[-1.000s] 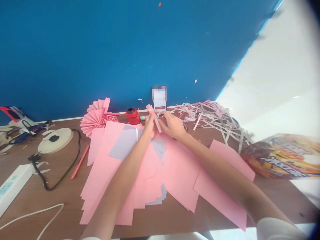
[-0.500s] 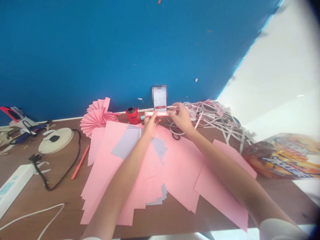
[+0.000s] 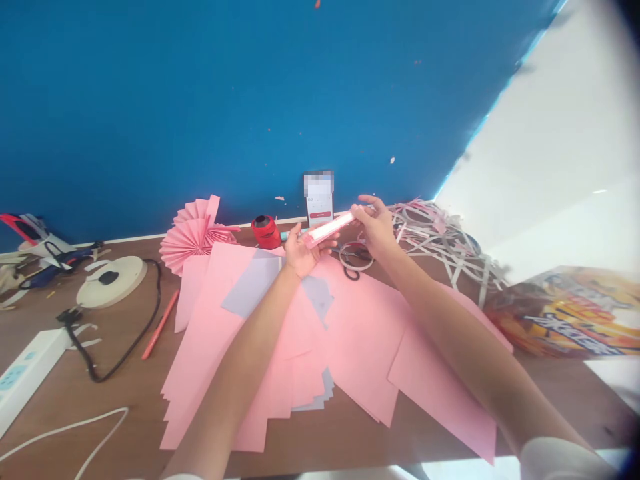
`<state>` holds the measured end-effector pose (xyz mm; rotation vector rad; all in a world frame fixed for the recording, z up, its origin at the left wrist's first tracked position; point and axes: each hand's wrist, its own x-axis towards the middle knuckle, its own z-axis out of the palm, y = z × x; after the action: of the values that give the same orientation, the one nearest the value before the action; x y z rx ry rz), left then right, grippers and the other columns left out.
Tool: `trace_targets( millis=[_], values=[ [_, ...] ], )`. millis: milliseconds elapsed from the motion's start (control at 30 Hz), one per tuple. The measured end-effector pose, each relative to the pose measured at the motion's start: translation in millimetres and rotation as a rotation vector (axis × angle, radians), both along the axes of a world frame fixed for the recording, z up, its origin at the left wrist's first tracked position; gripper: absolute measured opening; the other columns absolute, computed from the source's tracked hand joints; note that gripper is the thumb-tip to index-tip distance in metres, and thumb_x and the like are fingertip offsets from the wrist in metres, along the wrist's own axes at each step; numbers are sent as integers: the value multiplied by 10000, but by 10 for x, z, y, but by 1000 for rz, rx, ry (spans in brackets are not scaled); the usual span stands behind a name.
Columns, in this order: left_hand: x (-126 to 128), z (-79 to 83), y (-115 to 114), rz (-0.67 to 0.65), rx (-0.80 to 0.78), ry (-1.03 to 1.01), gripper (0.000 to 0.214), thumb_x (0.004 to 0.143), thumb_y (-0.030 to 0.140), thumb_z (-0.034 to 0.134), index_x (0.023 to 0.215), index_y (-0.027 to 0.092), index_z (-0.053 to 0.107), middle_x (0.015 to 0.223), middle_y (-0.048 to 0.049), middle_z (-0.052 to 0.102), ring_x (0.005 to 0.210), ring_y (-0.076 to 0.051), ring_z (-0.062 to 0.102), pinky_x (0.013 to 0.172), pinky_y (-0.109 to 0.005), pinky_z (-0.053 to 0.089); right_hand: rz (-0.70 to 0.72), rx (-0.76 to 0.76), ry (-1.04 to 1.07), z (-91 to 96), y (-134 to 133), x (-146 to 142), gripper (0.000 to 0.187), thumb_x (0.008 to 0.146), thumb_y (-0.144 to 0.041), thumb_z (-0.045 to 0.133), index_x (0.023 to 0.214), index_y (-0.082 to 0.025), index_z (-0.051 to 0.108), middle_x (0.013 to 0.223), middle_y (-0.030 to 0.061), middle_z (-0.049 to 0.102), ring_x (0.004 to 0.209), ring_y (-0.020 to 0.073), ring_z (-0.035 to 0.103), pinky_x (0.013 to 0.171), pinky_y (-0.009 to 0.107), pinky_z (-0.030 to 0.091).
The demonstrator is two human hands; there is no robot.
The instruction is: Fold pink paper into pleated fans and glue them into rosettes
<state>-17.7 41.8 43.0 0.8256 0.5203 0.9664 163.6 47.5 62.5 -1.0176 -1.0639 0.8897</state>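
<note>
A folded pink paper strip (image 3: 329, 229) is held between both hands above the far side of the desk. My left hand (image 3: 301, 253) grips its lower left end. Its raised right end is pinched by my right hand (image 3: 374, 225). The strip tilts up to the right. Below lie overlapping pink paper sheets (image 3: 360, 333). Scissors (image 3: 353, 259) rest on the paper just under the right hand.
Pink paper fans (image 3: 196, 233), a red spool (image 3: 265, 231) and a propped phone (image 3: 319, 197) stand by the blue wall. Paper strip scraps (image 3: 440, 233) pile at right. A colourful box (image 3: 565, 313), a pink pen (image 3: 160, 324), a power strip (image 3: 25, 370), black cable and a round white disc (image 3: 111, 279) are around.
The strip has swung from upright to level, then tilted up at the right. My right hand has slid out along it to the right end, uncovering the scissors.
</note>
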Motion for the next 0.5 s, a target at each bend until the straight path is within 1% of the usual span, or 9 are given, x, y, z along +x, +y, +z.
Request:
trace_targets(
  millis=[100, 167, 233, 267, 333, 400, 433, 467, 500],
  values=[
    [13, -11, 14, -108, -41, 42, 654, 866, 644, 359, 1125, 102, 619, 898, -173, 714, 704, -206, 679, 520, -257, 475, 184, -35, -30, 30, -75, -35, 449, 697, -448, 718, 1059, -238, 555, 746, -22, 614, 626, 135, 579, 557, 268, 479],
    [44, -39, 10, -170, -34, 96, 592, 860, 629, 419, 1095, 123, 617, 842, -147, 707, 656, -184, 661, 482, -234, 445, 322, -47, -80, 21, -124, -71, 419, 696, -430, 729, 1028, -228, 570, 751, -22, 625, 585, 120, 566, 530, 260, 465],
    [80, -73, 2, -178, -2, 132, 493, 846, 577, 514, 1040, 134, 612, 777, -110, 684, 598, -145, 622, 457, -210, 413, 435, -51, -145, -4, -146, -103, 376, 719, -420, 716, 1001, -217, 572, 736, -25, 624, 526, 107, 537, 497, 256, 442],
    [94, -90, 2, -168, 15, 137, 436, 837, 537, 560, 1005, 137, 608, 743, -85, 664, 559, -118, 589, 443, -196, 392, 467, -43, -184, -16, -146, -116, 356, 728, -413, 709, 986, -210, 574, 734, -22, 621, 519, 105, 532, 499, 257, 439],
    [112, -120, 16, -136, 36, 111, 331, 815, 452, 636, 928, 145, 589, 668, -25, 596, 475, -66, 492, 406, -174, 327, 450, 1, -261, -23, -133, -132, 336, 726, -385, 711, 971, -195, 581, 788, -3, 627, 580, 110, 551, 549, 260, 453],
    [110, -143, 54, -82, 32, 56, 266, 794, 384, 679, 865, 155, 562, 610, 29, 508, 421, -32, 397, 383, -162, 267, 339, 39, -315, 1, -123, -137, 323, 730, -361, 706, 973, -188, 583, 880, 15, 625, 658, 108, 552, 596, 250, 450],
    [102, -151, 78, -36, 24, 27, 251, 791, 362, 687, 852, 158, 554, 595, 45, 472, 411, -24, 368, 379, -158, 250, 287, 36, -320, 25, -126, -134, 307, 740, -358, 696, 968, -190, 578, 890, 13, 616, 663, 101, 538, 589, 239, 436],
    [89, -157, 103, 21, 11, 1, 241, 792, 349, 688, 852, 158, 554, 591, 53, 449, 411, -21, 357, 380, -155, 247, 271, 10, -311, 56, -136, -129, 280, 754, -362, 682, 947, -192, 571, 861, 4, 604, 642, 94, 519, 562, 226, 415],
    [73, -160, 127, 83, -3, -20, 234, 800, 346, 681, 872, 158, 563, 596, 55, 442, 420, -21, 362, 386, -153, 254, 304, -36, -293, 89, -154, -120, 252, 767, -370, 667, 913, -194, 563, 804, -7, 588, 612, 89, 502, 527, 216, 389]
  ],
)
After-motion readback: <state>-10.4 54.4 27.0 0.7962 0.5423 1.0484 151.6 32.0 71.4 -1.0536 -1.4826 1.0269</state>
